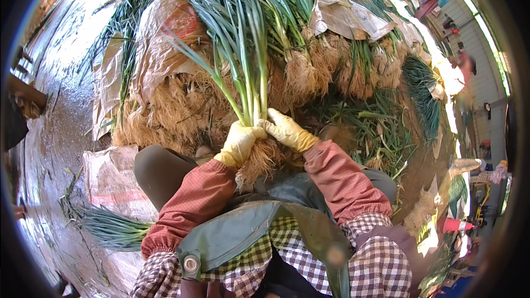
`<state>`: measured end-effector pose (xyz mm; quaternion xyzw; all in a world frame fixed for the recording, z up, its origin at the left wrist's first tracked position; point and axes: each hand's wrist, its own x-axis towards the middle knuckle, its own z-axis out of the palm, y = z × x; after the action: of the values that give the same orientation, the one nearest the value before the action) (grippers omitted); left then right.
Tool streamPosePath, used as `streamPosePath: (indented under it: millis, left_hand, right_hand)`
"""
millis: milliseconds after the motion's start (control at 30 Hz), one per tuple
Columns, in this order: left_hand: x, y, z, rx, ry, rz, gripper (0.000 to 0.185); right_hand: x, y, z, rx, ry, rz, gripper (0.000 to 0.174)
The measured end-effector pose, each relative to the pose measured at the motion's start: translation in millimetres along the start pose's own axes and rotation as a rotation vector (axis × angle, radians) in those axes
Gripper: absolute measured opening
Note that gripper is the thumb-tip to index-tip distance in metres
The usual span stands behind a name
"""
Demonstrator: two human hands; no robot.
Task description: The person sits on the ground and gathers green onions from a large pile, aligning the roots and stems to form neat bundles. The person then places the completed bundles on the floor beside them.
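Observation:
A bunch of long green onions [248,78] stands upright before my chest, its leaves fanning away from me and its tan roots [258,161] hanging over my lap. My left hand [241,142], in a pale yellow glove, is closed around the white stem bases. My right hand [287,130], gloved alike, touches the same stems from the right with thumb and fingers; whether it grips a stem is hard to tell. Close behind lie heaped green onions with their roots [165,111] towards me.
Woven sacks [165,45] and another sack [348,14] cover parts of the heap. Loose leaves [372,124] litter the ground at right. A leafy bundle [116,227] lies at lower left beside a flattened sack [118,178]. People are in the distance at upper right.

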<state>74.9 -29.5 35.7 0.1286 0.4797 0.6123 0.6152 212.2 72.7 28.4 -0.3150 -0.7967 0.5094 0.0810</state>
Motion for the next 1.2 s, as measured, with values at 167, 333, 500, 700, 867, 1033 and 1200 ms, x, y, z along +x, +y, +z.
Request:
streamPosePath:
  millis: [167,333,500,700,867,1033,1200]
  left_hand:
    - [-2,-1,-7,0.109,-0.068,-0.050,0.027]
    - [-3,-2,-13,0.143,0.015,-0.047,0.024]
    - [6,-8,-15,0.064,-0.059,-0.071,0.024]
    - [1,-2,-16,0.048,0.013,-0.017,0.026]
    - [10,-4,-24,-0.013,0.126,0.081,0.028]
    - [6,-8,-10,0.097,0.098,0.052,0.027]
    - [-1,-3,7,0.215,0.037,0.074,0.025]
  right_hand:
    - [-23,-22,24,-0.511,0.439,-0.120,0.027]
    - [-45,-30,15,0.086,0.458,-0.128,0.015]
    - [-34,7,-20,1.294,0.429,0.058,0.025]
    - [-43,-9,35,-0.605,0.288,-0.291,0.021]
    - [-83,-6,4,-0.129,0.253,-0.301,0.013]
    - [-90,46,-71,-1.013,0.613,0.276,0.044]
    - [-3,25,8,0.152,0.295,0.028,0.044]
